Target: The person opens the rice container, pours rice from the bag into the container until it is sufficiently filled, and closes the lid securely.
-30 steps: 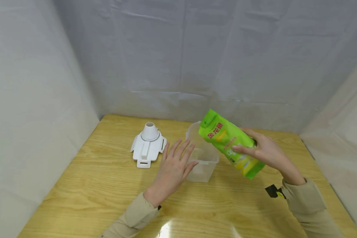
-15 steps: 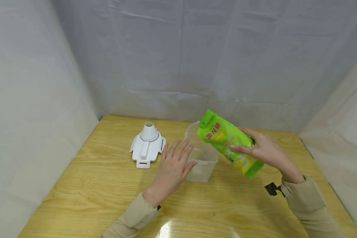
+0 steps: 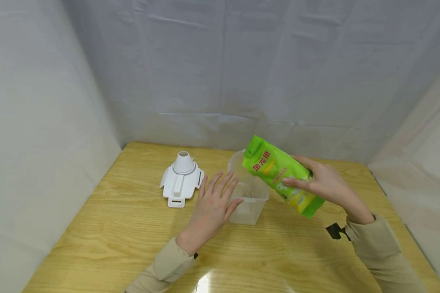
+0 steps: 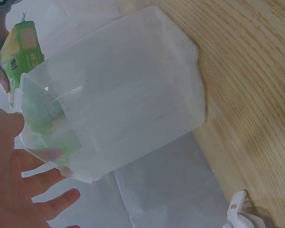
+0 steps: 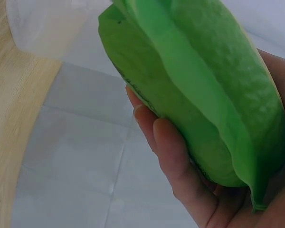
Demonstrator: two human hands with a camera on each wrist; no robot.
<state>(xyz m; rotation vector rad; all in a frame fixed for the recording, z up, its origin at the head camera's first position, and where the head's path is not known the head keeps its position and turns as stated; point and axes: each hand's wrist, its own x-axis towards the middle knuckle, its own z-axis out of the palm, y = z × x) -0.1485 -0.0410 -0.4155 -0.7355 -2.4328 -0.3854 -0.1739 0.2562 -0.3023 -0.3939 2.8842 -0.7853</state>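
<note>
Nearest, two beige sleeves [image 3: 168,262] are stretching over the wooden table [image 3: 132,232] toward the clear container [image 3: 245,213]. The left hand [image 3: 212,203] is hovering at the container's near-left rim, fingers straight and spread apart, holding nothing (whether any fingertip is touching the plastic, I cannot tell). To the container's right, the right hand [image 3: 326,185] is clamping round the green bag [image 3: 269,165], which is leaning aslant, its top end above the container's opening. Left of the container, a white lid-like piece [image 3: 170,189] with a cone on it is lying flat, and behind everything a pale cloth [image 3: 190,81] is hanging. Contents could be landing outside the container if the bag were swinging past the rim, or the container, seemingly light and perhaps unbraced, could be sliding from a knock. The bag's mouth is facing away from the head camera, so any flow is staying hidden; a faint scatter [image 3: 244,190], perhaps grain, is showing inside the container, and the left wrist view is cutting off the white piece.
</note>
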